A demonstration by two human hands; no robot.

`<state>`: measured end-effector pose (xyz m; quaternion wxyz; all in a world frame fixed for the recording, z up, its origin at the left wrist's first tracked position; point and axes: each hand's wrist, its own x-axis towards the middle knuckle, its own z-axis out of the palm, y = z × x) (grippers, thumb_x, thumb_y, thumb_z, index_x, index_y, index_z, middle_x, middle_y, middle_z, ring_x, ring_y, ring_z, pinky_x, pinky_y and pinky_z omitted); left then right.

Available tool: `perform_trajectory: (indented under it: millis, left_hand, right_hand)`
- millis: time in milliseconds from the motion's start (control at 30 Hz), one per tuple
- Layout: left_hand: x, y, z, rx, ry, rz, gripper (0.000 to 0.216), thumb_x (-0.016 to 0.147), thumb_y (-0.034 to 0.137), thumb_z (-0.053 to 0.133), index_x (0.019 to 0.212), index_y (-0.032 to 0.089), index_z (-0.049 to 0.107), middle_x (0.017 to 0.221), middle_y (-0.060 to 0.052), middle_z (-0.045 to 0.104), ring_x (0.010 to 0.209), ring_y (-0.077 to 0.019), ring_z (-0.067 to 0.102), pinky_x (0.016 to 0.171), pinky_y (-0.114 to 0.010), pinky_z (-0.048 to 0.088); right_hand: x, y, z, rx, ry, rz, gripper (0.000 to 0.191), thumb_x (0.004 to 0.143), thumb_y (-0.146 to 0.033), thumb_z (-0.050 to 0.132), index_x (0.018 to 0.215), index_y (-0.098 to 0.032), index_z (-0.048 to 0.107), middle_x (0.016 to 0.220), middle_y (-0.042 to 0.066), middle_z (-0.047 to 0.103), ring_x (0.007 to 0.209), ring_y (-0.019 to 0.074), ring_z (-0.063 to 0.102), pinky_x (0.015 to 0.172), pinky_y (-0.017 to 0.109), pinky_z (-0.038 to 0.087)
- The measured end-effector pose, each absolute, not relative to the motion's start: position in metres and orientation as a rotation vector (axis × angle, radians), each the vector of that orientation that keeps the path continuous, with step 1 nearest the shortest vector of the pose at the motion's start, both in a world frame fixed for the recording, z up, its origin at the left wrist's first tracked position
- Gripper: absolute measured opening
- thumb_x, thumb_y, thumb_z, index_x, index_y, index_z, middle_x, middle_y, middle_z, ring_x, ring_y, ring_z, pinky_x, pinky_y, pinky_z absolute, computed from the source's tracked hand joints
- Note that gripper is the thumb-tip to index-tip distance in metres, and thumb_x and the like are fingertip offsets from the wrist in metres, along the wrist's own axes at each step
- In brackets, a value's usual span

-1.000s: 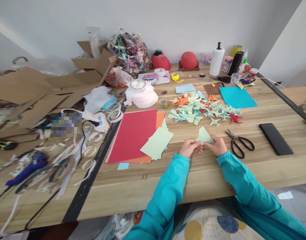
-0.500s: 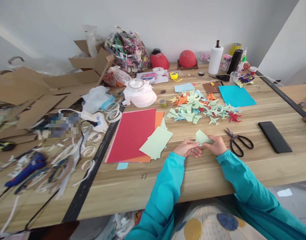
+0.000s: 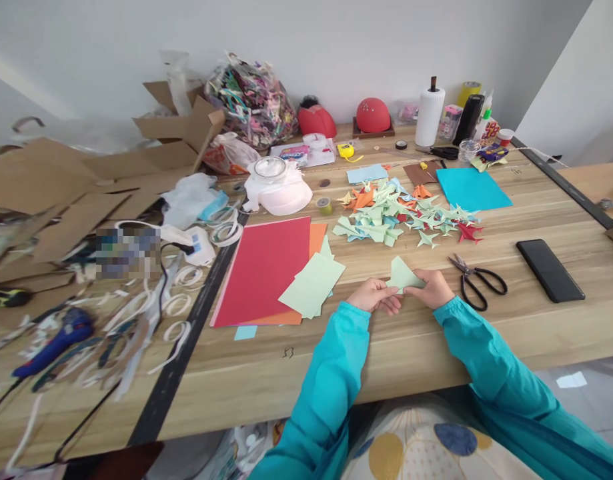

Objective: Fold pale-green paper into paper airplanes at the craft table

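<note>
Folded paper held between two bare hands over a wooden table [image 3: 426,360], seen from the head. The folded paper [image 3: 402,275], pale green with a pointed upper corner, lies between the left hand [image 3: 370,295] and the right hand [image 3: 436,289], on the near side of a heap of folded pieces [image 3: 386,212] and well apart from it.

Likely faults: a crease may run askew if one hand shifts against the other, since the paper is small and its edges appear to be controlled by the fingertips alone. Uneven pressure from the two thumbs could buckle a layer; a pull outwards could open the fold or tear it. The scissors [image 3: 467,271] lie just beside the right hand, so a wide swing of that wrist might knock them. The loose green sheets [image 3: 313,285], left of the left hand, could slide if a sleeve [image 3: 336,363] brushes them.

Grip: both hands pinch the paper, with little gap between thumb and fingers. The left thumb presses at the lower left edge, the other fingers loosely curled below it. The right thumb bears on the lower right part, the hand closed around that side. Fingertips behind the paper are hidden; whether its underside touches the table cannot be told.
</note>
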<state>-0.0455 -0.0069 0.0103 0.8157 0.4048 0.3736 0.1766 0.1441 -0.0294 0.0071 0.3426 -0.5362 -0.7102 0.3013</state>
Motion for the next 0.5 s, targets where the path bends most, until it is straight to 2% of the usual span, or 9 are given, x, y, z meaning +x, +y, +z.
perform_trajectory:
  millis: [233, 500]
  left_hand:
    - [-0.0451, -0.0089, 0.0144, 0.852, 0.792, 0.355, 0.045, 0.058, 0.047, 0.074, 0.073, 0.005, 0.064, 0.061, -0.013, 0.067, 0.053, -0.0177, 0.064, 0.049, -0.025, 0.05]
    - [-0.044, -0.0094, 0.0171, 0.879, 0.768, 0.423, 0.041, 0.054, 0.041, 0.078, 0.071, 0.006, 0.065, 0.059, -0.01, 0.067, 0.05, -0.015, 0.062, 0.05, -0.024, 0.049]
  right_hand:
    - [0.1436, -0.0298, 0.0097, -1.397, -1.837, 0.81, 0.021, 0.068, -0.034, 0.066, 0.067, -0.014, 0.064, 0.058, 0.0, 0.058, 0.056, 0.0133, 0.05, 0.053, 0.024, 0.037]
    - [0.1426, -0.0305, 0.0113, -1.285, -1.704, 0.997, 0.032, 0.065, -0.043, 0.069, 0.078, -0.014, 0.066, 0.07, 0.004, 0.065, 0.064, 0.017, 0.057, 0.059, 0.027, 0.045]
